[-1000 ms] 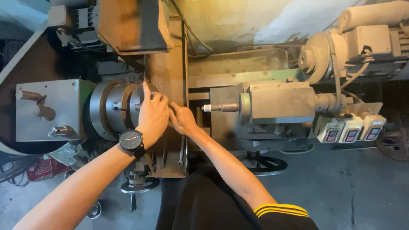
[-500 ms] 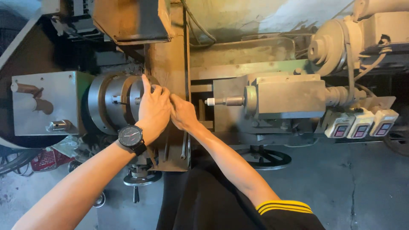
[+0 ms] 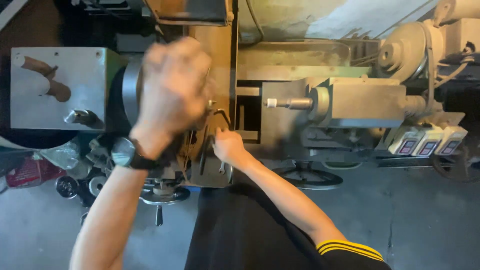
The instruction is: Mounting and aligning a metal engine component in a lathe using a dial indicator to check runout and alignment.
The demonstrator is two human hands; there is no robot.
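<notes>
A: What do we see of our left hand (image 3: pixel 172 87)?

B: It is raised in front of the lathe chuck (image 3: pixel 131 95), blurred, with its back turned to us. The fingers look curled inward, but we cannot tell whether they grip anything; the blur and the back of the hand hide what lies under them. A dark wristwatch (image 3: pixel 125 153) sits on the wrist just below.

A: And our right hand (image 3: pixel 227 146)?

B: Lower, against the brown carriage plate (image 3: pixel 215 60) of the machine. Its fingers are closed around a slim metal wrench (image 3: pixel 220 162), whose shaft shows just below the fingers and hangs down past them. A thin bent metal rod (image 3: pixel 223 114) stands just above those fingers, apart from them.

A: What lies around the hands?

B: To the right of the right-hand fingers, well apart, a grey tailstock (image 3: pixel 360 102) points its small spindle (image 3: pixel 287 103) toward them. Far beyond the left-hand fingers, on the left, is a grey-green headstock box (image 3: pixel 60 65) with a short lever (image 3: pixel 80 118). Below the left wrist a small handwheel (image 3: pixel 162 195) hangs over the concrete floor (image 3: pixel 425 220). Three small white switch boxes (image 3: pixel 427 141) sit far off to the right, under the tailstock.
</notes>
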